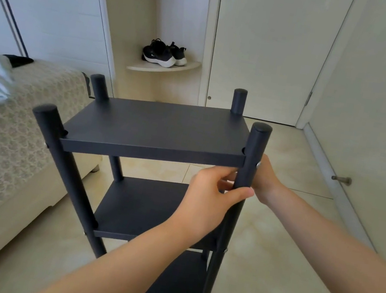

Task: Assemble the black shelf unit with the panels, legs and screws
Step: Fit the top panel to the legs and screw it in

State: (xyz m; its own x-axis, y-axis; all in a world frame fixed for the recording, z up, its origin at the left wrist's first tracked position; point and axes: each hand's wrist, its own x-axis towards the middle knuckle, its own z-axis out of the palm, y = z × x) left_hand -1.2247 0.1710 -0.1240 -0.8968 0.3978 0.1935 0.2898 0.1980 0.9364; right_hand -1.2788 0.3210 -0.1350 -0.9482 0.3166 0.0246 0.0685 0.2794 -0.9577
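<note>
Black three-tier shelf unit (139, 203) upright on the cream tiled floor (271, 249), left grip (206, 199) curled round its round black leg (254, 146) with the flat top panel (156, 127) just above, right grip (266, 181) behind that leg, closure hidden; seemingly stiff, light, best held by the legs.

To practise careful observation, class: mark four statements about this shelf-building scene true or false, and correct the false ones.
1. The shelf unit stands upright on the floor. True.
2. It has two panels. False: three panels show, one above another.
3. The left hand grips the near right leg. True.
4. The shoes lie on the top panel. False: they sit on a corner shelf beside the door.
</note>
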